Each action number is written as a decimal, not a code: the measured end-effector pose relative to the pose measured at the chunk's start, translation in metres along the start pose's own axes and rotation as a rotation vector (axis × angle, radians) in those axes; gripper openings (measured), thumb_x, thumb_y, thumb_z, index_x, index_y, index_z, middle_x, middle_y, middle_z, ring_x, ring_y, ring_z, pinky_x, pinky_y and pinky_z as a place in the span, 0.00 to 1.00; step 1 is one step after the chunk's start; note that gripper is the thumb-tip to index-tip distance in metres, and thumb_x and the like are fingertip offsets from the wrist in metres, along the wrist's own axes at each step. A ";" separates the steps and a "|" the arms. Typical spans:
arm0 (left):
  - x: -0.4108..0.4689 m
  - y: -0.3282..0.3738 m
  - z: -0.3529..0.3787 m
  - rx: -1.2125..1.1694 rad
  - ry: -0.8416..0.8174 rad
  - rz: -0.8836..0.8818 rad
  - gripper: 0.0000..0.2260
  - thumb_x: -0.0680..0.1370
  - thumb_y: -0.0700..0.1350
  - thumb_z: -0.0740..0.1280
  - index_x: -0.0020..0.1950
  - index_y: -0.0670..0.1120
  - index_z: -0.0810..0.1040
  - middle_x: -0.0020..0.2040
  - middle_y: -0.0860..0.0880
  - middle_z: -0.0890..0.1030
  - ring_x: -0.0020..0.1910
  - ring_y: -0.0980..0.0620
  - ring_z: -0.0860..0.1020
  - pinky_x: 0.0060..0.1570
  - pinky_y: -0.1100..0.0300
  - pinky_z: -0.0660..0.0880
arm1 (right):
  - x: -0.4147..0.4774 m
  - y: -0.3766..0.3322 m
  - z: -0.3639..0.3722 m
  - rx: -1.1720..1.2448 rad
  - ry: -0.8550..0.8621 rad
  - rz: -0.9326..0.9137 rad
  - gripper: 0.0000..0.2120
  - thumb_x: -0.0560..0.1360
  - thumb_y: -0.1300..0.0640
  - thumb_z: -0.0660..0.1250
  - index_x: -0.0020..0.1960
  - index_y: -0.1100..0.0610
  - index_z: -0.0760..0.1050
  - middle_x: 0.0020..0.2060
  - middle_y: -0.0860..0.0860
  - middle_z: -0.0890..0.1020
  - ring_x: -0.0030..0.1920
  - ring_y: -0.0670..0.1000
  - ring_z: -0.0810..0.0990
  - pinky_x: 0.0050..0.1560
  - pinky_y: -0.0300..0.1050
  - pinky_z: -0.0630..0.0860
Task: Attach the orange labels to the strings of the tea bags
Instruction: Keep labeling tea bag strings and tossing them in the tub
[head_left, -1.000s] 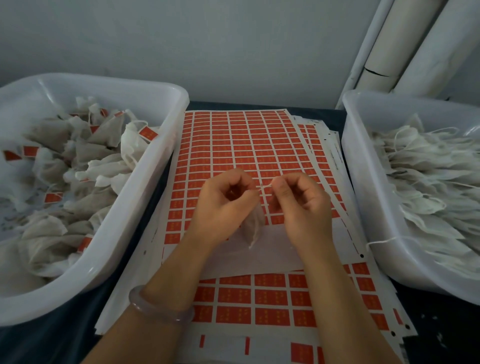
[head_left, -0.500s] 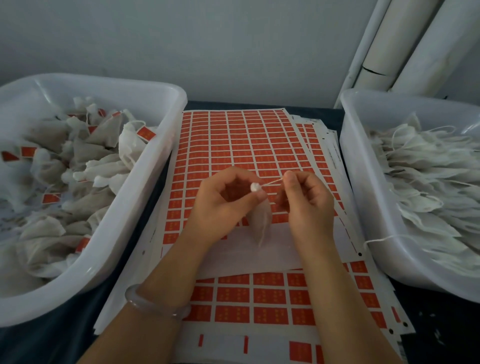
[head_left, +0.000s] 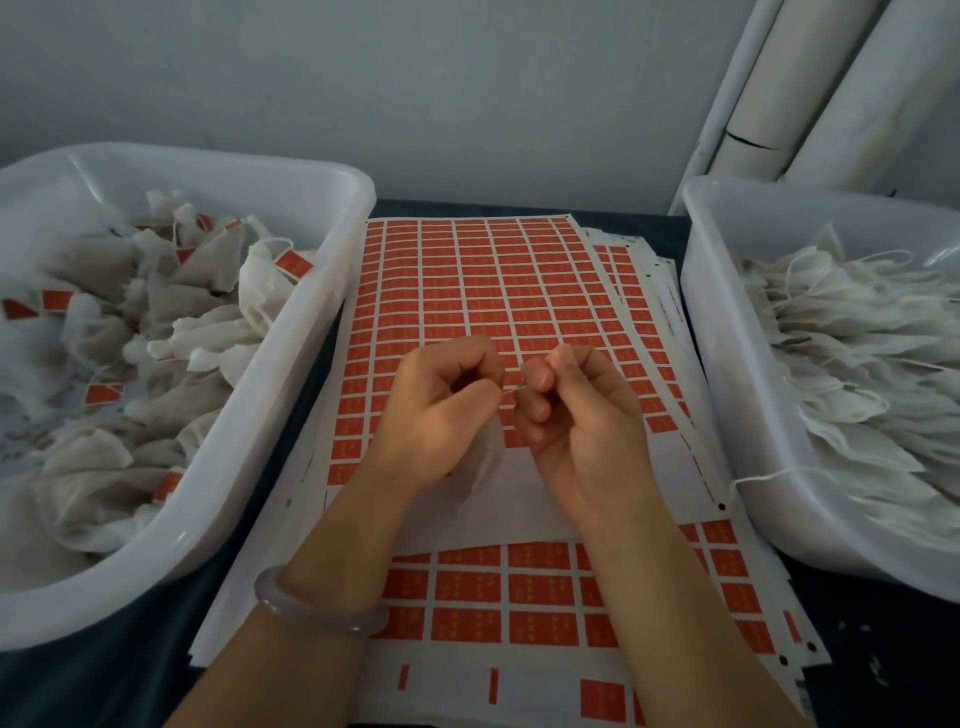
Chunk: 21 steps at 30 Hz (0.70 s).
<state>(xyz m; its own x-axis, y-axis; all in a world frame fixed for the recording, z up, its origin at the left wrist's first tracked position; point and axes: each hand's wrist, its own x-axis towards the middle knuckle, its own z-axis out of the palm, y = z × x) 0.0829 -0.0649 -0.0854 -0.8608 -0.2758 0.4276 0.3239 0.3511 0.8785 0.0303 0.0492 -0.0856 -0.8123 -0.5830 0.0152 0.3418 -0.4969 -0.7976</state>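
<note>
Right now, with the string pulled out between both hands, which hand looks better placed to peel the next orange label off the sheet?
Probably the right hand. It pinches only the string end, above unpeeled labels on the sheet. The left hand holds the tea bag hanging under it, so it is occupied.

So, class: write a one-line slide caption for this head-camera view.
Left hand and right hand pinch a tea bag string over orange label sheets, between two white tubs.
</note>
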 end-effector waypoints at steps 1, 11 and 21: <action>0.000 -0.001 -0.003 0.013 -0.005 0.011 0.09 0.67 0.34 0.59 0.30 0.46 0.68 0.25 0.55 0.67 0.25 0.60 0.66 0.26 0.69 0.64 | 0.000 0.000 0.001 0.013 -0.007 0.005 0.15 0.80 0.61 0.56 0.36 0.56 0.73 0.28 0.49 0.76 0.26 0.45 0.72 0.25 0.36 0.70; 0.000 -0.006 -0.009 0.028 -0.128 -0.142 0.10 0.73 0.36 0.60 0.33 0.46 0.70 0.29 0.56 0.70 0.29 0.60 0.68 0.30 0.69 0.65 | 0.000 0.005 0.000 -0.017 0.102 0.005 0.19 0.80 0.58 0.57 0.33 0.53 0.77 0.29 0.49 0.77 0.28 0.45 0.75 0.29 0.38 0.74; -0.008 -0.010 -0.038 0.682 -0.599 -0.573 0.40 0.63 0.59 0.77 0.71 0.67 0.60 0.75 0.66 0.51 0.74 0.59 0.50 0.71 0.48 0.52 | 0.011 -0.014 -0.027 -0.387 0.577 -0.309 0.08 0.80 0.53 0.62 0.45 0.53 0.76 0.33 0.46 0.82 0.35 0.45 0.82 0.39 0.37 0.78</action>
<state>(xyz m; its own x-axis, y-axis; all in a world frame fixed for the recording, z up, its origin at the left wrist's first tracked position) 0.1015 -0.1005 -0.0899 -0.9272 -0.1400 -0.3473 -0.3176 0.7855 0.5312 0.0040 0.0670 -0.0906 -0.9989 0.0273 0.0391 -0.0448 -0.2596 -0.9647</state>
